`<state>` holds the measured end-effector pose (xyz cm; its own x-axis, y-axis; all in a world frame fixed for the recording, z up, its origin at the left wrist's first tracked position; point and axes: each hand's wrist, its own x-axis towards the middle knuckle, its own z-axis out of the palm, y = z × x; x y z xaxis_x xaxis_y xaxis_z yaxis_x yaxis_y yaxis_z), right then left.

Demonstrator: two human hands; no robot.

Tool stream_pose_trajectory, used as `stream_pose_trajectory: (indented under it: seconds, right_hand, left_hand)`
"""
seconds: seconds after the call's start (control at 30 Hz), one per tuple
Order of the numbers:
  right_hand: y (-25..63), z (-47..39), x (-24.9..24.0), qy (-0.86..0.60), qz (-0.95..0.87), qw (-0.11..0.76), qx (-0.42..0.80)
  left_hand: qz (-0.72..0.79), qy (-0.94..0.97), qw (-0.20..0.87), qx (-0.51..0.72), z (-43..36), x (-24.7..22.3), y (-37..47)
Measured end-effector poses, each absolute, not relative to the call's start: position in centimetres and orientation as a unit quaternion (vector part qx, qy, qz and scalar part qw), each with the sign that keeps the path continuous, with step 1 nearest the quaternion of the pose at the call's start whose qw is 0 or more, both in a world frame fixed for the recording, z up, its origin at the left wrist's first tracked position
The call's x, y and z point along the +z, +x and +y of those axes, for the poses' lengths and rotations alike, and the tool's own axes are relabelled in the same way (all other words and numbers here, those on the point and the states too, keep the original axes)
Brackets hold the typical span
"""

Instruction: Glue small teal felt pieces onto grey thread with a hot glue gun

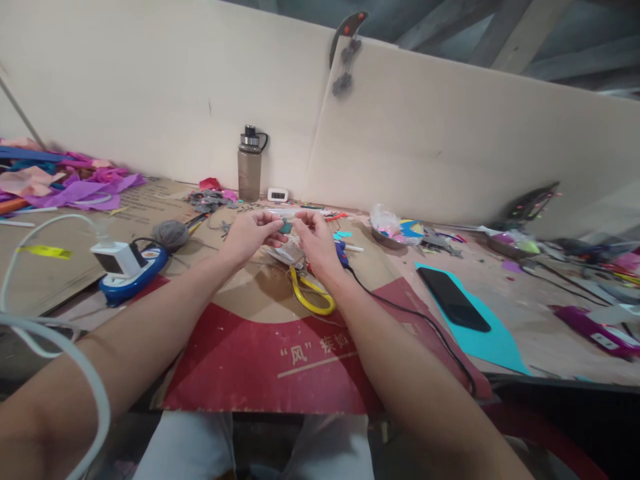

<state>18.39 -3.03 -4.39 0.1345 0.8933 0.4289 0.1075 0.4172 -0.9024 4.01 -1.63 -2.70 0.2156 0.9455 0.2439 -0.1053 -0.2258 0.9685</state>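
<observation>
Between my two hands, above the middle of the table, is a small teal piece [286, 227]. My left hand [255, 235] pinches it from the left with thumb and fingertips. From the other side my right hand [314, 240] has its fingers closed at the piece's right edge. Beneath the hands, yellow-handled scissors [313, 297] lie on a red and brown cardboard sheet [225, 373]. A blue tool [342, 255] with a black cord is just right of my right hand, partly hidden by it.
A bottle [249, 167] and a small white clock [278, 195] stand at the back. At left are a blue power strip [133, 277], grey yarn [171, 235] and purple scraps [80, 192]. A black phone [453, 298] lies on turquoise sheet at right, near a bowl [389, 239].
</observation>
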Motion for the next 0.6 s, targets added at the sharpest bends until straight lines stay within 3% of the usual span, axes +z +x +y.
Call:
stream_pose_trajectory:
  seconds: [0.17, 0.43, 0.6]
  right_hand:
    - [18.8, -2.8, -4.7, -0.445, -0.625, 0.599, 0.230]
    - [18.9, -2.7, -4.6, -0.434, -0.620, 0.577, 0.307]
    - [19.9, -2.6, -4.4, -0.476, -0.646, 0.509, 0.311]
  left_hand:
    - [0.327, 0.582, 0.550, 0.502, -1.7, -2.6, 4.2]
    - [0.355, 0.536, 0.557, 0.526, -1.3, -2.6, 3.8]
    - [0.383, 0.501, 0.538, 0.560, -1.0, -2.1, 2.9]
